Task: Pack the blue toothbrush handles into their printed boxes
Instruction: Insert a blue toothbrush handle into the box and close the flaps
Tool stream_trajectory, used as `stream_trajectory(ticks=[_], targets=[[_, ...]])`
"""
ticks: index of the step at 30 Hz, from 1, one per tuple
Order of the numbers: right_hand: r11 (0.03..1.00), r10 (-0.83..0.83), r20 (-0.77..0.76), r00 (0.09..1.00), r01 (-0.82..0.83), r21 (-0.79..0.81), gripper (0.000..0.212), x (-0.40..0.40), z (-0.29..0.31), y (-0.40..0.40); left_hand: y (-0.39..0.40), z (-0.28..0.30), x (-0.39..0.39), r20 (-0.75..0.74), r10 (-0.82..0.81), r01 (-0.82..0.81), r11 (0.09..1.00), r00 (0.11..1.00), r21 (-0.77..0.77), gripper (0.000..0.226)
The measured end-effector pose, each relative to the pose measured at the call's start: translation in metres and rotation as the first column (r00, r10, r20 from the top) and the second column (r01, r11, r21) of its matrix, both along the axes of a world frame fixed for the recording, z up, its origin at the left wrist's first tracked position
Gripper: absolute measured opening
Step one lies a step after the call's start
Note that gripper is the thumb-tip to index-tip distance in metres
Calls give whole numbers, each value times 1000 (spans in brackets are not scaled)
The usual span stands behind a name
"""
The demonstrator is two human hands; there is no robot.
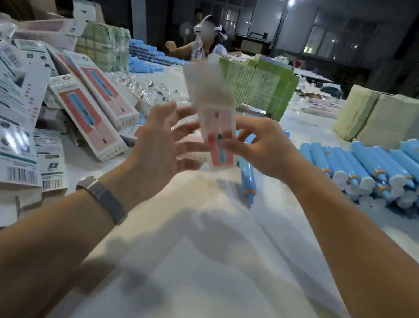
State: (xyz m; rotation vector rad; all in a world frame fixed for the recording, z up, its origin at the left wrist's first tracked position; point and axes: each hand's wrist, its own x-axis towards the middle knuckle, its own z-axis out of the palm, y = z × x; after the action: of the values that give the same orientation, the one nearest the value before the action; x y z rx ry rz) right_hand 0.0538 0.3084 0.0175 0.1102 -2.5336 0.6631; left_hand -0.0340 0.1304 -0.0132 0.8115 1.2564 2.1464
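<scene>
A printed white-and-pink box (212, 114) is held up above the table, blurred by motion. My right hand (261, 145) pinches its lower end between thumb and fingers. My left hand (162, 136) is beside the box on the left with its fingers spread and straight; whether it touches the box I cannot tell. One blue toothbrush handle (248, 178) lies on the white table (211, 271) just under my right hand. A big pile of blue handles (401, 173) lies at the right.
Flat printed boxes (10, 107) are heaped at the left. Green paper-wrapped bundles (260, 86) and pale bundles (388, 120) stand behind. More blue handles (148, 57) lie at the back. A person with a headset (206, 43) sits across the table.
</scene>
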Motion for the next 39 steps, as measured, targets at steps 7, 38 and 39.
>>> stream_trajectory(ticks=[7,38,39], targets=[[969,125,225,966,-70,-236,23,3,7,-16,7,-20,-6,-698,370,-463,884,612,63,28],[745,58,-323,945,-256,-616,20,17,47,-5,13,-31,-10,-737,473,-596,794,483,120,28],[756,37,-394,919,-283,-590,19,18,52,-11,13,-31,-9,-739,473,-597,793,479,120,27]])
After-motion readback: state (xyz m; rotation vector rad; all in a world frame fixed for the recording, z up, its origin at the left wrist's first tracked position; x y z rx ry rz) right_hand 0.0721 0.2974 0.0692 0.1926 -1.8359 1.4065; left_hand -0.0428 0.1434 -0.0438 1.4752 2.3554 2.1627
